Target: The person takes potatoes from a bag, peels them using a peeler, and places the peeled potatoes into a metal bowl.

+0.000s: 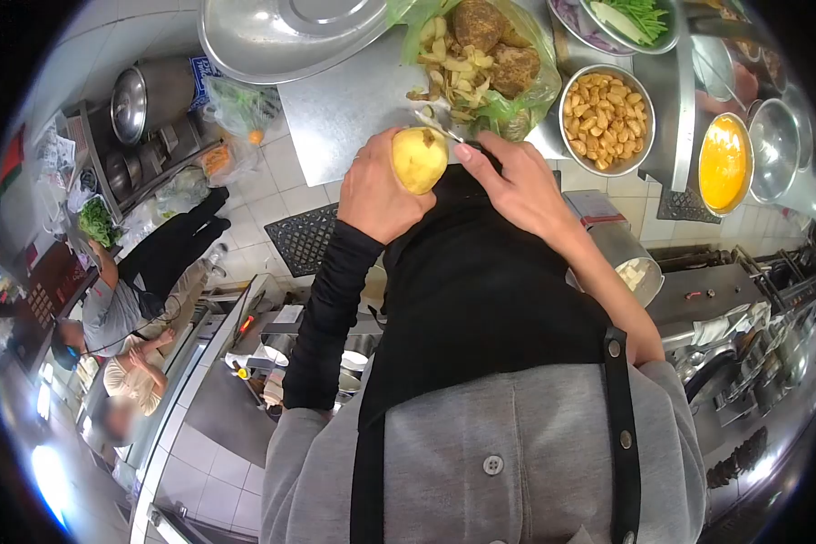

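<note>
The left hand (pixel 378 186) clasps 1 peeled, yellow, oval potato (pixel 419 160); the potato projects from the grip between thumb and fingers, at the near edge of the flat, grey metal table (pixel 326 127). The right hand (pixel 517 177) grips a slim, silvery metal tool (pixel 442 127) beside the potato; contact cannot be determined. Beyond lies a translucent green plastic bag (pixel 545 63) containing brown, unpeeled potatoes (pixel 516 69) and pale peelings (pixel 467 82).

Potato (pixel 420 161) left of peeler (pixel 453 135); bag (pixel 544 91) beyond; basin (pixel 256 50) left of bag, bowl (pixel 649 127) right.
</note>
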Action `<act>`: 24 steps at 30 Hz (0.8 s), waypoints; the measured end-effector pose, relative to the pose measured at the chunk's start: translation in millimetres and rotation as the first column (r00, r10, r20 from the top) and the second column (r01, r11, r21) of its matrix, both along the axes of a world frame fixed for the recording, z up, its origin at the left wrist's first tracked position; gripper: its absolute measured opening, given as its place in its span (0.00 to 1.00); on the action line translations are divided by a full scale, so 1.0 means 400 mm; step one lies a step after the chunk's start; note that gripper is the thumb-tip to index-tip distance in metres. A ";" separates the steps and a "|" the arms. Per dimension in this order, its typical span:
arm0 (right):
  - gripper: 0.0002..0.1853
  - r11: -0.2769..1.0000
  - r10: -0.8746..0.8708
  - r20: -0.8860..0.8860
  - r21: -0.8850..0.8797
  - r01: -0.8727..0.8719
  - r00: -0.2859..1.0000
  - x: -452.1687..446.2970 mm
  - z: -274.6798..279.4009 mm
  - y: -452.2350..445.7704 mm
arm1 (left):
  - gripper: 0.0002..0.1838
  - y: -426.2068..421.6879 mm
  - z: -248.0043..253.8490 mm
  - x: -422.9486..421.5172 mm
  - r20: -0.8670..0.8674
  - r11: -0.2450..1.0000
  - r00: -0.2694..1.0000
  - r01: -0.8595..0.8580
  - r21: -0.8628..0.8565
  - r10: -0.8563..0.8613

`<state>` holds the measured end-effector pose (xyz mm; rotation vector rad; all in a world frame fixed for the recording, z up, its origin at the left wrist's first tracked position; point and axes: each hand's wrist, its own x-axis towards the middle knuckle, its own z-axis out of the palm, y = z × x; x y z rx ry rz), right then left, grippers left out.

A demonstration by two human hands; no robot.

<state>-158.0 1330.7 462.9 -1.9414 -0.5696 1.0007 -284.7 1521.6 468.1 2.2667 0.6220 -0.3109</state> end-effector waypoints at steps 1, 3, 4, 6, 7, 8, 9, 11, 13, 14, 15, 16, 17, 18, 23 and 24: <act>0.26 0.998 0.063 0.153 -0.041 -0.057 0.986 0.006 0.016 -0.008 | 0.43 0.001 -0.001 -0.003 -0.012 1.000 1.000 -0.001 0.027 0.001; 0.27 0.984 0.171 0.348 -0.110 -0.141 0.922 0.001 0.032 -0.017 | 0.40 0.001 -0.003 -0.010 0.069 0.996 0.997 0.032 0.086 -0.038; 0.28 0.976 0.212 0.396 -0.129 -0.174 0.893 -0.004 0.035 -0.016 | 0.39 0.002 -0.002 -0.012 0.108 0.992 0.992 0.047 0.119 -0.060; 0.28 0.965 0.254 0.434 -0.173 -0.197 0.864 -0.016 0.034 -0.017 | 0.40 0.007 0.018 -0.011 0.066 0.987 0.993 0.084 0.139 -0.094; 0.28 0.961 0.263 0.432 -0.198 -0.194 0.862 -0.020 0.021 -0.020 | 0.40 0.009 0.024 -0.007 0.051 0.984 0.993 0.097 0.150 -0.105; 0.29 0.956 0.274 0.434 -0.219 -0.195 0.858 -0.020 0.006 -0.018 | 0.41 0.014 0.015 -0.010 0.052 0.990 0.995 0.081 0.115 -0.088; 0.29 0.963 0.255 0.455 -0.200 -0.181 0.853 -0.024 -0.010 -0.013 | 0.41 0.019 0.001 -0.020 0.047 0.994 0.996 0.072 0.077 -0.076; 0.29 0.964 0.243 0.441 -0.212 -0.163 0.864 -0.025 -0.025 -0.010 | 0.41 0.026 -0.011 -0.038 0.034 0.998 0.997 0.063 0.000 -0.063; 0.28 0.960 0.248 0.448 -0.232 -0.156 0.859 -0.025 -0.028 -0.006 | 0.41 0.036 -0.004 -0.050 0.023 0.996 0.998 0.057 -0.064 -0.056; 0.28 0.956 0.261 0.460 -0.247 -0.160 0.849 -0.026 -0.027 -0.007 | 0.41 0.044 0.003 -0.055 0.050 0.994 0.997 0.068 -0.087 -0.064; 0.28 0.951 0.273 0.469 -0.265 -0.161 0.840 -0.029 -0.027 -0.014 | 0.42 0.051 0.015 -0.055 0.076 0.990 0.994 0.083 -0.113 -0.074; 0.27 0.900 0.325 0.451 -0.416 -0.126 0.831 -0.015 -0.062 -0.020 | 0.42 0.053 0.029 -0.056 0.103 0.985 0.991 0.099 -0.144 -0.085; 0.26 0.912 0.287 0.474 -0.402 -0.086 0.832 -0.015 -0.058 -0.042 | 0.42 0.055 0.050 -0.053 0.092 0.985 0.992 0.099 -0.140 -0.086; 0.26 0.925 0.255 0.512 -0.377 -0.053 0.820 -0.001 -0.055 -0.050 | 0.42 0.058 0.069 -0.042 0.096 0.988 0.993 0.086 -0.125 -0.074; 0.24 0.978 0.198 0.525 -0.158 -0.134 0.828 -0.045 0.063 0.004 | 0.41 0.072 0.032 -0.032 0.161 0.989 0.976 0.148 0.023 -0.150; 0.24 0.984 0.176 0.537 -0.090 -0.152 0.825 -0.050 0.066 0.007 | 0.41 0.070 0.034 -0.021 0.156 0.991 0.978 0.135 0.023 -0.137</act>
